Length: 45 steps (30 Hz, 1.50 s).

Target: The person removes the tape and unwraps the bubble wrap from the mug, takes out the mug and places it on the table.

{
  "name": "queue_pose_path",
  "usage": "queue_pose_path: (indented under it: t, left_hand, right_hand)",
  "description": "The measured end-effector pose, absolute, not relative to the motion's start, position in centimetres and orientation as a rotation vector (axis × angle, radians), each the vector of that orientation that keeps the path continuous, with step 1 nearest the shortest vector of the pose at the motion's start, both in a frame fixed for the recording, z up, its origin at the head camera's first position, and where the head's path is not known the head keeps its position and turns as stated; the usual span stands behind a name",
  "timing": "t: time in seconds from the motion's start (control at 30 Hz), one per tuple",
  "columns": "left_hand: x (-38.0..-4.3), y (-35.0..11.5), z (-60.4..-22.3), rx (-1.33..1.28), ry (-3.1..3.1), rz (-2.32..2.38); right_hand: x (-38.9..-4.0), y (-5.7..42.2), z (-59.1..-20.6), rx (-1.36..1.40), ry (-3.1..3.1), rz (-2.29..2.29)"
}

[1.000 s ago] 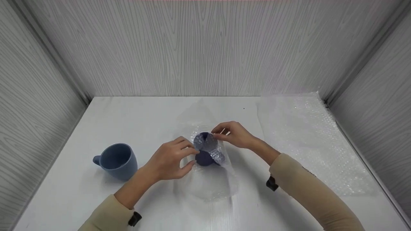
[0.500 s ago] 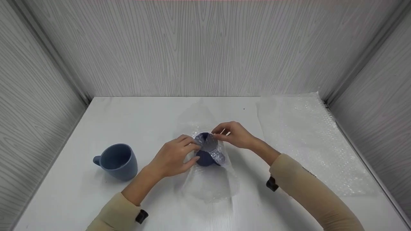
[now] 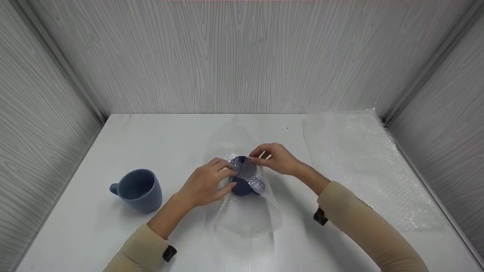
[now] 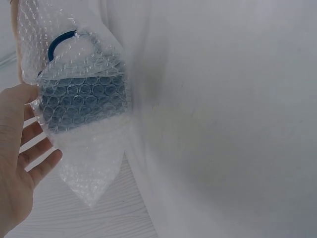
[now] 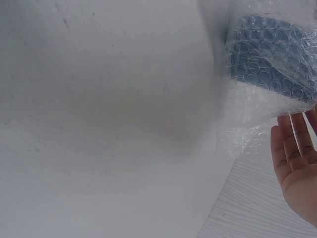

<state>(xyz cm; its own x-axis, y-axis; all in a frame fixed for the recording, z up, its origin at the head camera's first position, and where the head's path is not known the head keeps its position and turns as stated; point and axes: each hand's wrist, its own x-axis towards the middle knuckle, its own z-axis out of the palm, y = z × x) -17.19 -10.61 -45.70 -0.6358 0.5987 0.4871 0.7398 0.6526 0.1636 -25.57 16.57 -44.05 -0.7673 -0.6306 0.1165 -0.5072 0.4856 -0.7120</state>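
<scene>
A blue mug in bubble wrap stands at the middle of the table. A flap of the wrap partly covers its mouth. My left hand touches the wrap on the left side, with thumb and fingers apart. In the left wrist view, part of the mug's handle shows beyond the wrap, next to my left hand. At the far right of the mug's rim, my right hand pinches the wrap between thumb and fingers. The right wrist view shows the right hand beside the wrapped mug.
A second blue mug, unwrapped, stands on the left with its handle pointing left. Another sheet of bubble wrap lies flat along the right side. Wood-grain panels close in the table at the back and sides.
My left hand has moved slightly right and away from me, its fingers now against the wrap near the rim. The right hand has stayed where it was.
</scene>
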Motion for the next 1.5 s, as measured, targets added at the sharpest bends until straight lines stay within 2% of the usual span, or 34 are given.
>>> queue_pose_path:
  t: [1.5]
  left_hand:
    - [-17.5, -10.1, -46.6, -1.031, -2.416, -0.363]
  right_hand:
    - [-25.0, 15.3, -43.3, -1.106, 2.632, -0.962]
